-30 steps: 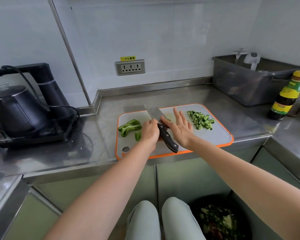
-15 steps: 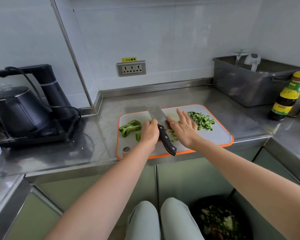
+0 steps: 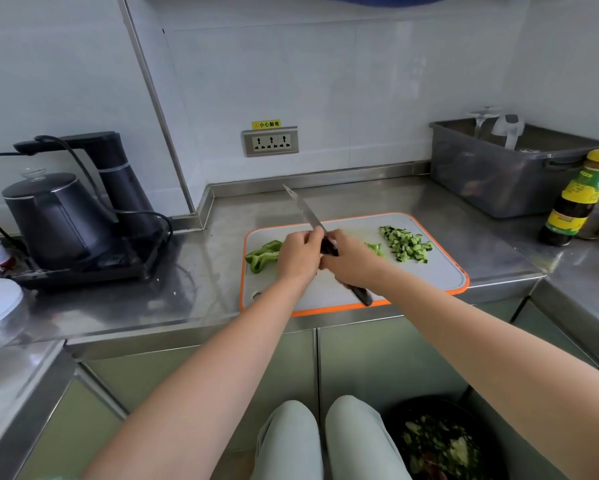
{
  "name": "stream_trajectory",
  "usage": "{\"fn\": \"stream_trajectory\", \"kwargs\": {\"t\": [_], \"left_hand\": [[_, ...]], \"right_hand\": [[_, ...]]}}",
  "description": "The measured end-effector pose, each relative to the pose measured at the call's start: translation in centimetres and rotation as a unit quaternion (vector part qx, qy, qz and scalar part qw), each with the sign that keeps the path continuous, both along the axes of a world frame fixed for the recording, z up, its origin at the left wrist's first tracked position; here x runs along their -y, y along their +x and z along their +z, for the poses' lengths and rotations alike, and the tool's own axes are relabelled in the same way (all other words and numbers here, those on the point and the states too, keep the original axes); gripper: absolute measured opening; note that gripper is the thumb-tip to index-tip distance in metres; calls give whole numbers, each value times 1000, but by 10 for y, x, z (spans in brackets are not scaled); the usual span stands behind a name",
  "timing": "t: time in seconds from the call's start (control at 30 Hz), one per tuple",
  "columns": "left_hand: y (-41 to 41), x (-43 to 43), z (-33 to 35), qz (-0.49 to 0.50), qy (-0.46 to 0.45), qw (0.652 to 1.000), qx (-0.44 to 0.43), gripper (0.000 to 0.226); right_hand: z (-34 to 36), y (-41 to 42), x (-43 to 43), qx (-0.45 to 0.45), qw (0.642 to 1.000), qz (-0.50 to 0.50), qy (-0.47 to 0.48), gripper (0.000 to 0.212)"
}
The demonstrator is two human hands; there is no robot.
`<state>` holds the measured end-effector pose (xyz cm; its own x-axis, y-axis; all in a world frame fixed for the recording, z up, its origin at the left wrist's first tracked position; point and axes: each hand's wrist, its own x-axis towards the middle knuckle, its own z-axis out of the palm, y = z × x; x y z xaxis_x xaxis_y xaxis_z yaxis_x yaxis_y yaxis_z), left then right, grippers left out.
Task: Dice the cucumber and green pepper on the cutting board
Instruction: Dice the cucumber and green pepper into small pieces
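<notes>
Reading the steel worktop from the left: a black kettle stands on its base, well apart from the work area. The cutting board lies at the front edge of the worktop.

1. Uncut stock. Large strips of green pepper lie at the left end of the board, not yet diced.
2. Left hand. It sits just beside the strips, its fingers curled round the knife where the blade meets the handle.
3. Knife. The blade is raised off the board, with its tip pointing up and away to the left. The butt of the handle shows below the right wrist.
4. Right hand. It is clamped round the handle, touching the left hand.
5. Finished stock. A small heap of diced pepper lies just right of the hands. The diced cucumber forms a larger heap beyond it, at the board's far right.

A grey tub and a sauce bottle stand further right, off the board.

Step in hand, as judged: the cucumber is done and the pepper is partly diced. With both hands on the knife, no cutting is under way.

Next move, as judged: leave the knife in one hand only. Free the other to draw the strips to the board's middle and hold them with fingertips tucked back. Lower the blade only when the fingers are out of its line.
</notes>
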<state>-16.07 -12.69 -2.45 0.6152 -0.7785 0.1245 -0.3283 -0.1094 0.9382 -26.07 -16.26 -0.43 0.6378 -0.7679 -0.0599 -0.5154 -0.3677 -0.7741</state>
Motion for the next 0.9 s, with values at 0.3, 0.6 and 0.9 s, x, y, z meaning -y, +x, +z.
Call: {"fn": "stream_trajectory", "kwargs": {"t": [0.3,0.6,0.9], "left_hand": [[45,-30,-35,94,138,953,252,26],[42,-25,-55,35,118,976,179,9],[36,-11,-65,24,78,984,158,20]], "right_hand": [[-12,-8,6,49,990,-112,65,12],[-18,-2,7,-120,988,-89,28,17],[-20,8,18,-193,977,-64,-63,14]]}}
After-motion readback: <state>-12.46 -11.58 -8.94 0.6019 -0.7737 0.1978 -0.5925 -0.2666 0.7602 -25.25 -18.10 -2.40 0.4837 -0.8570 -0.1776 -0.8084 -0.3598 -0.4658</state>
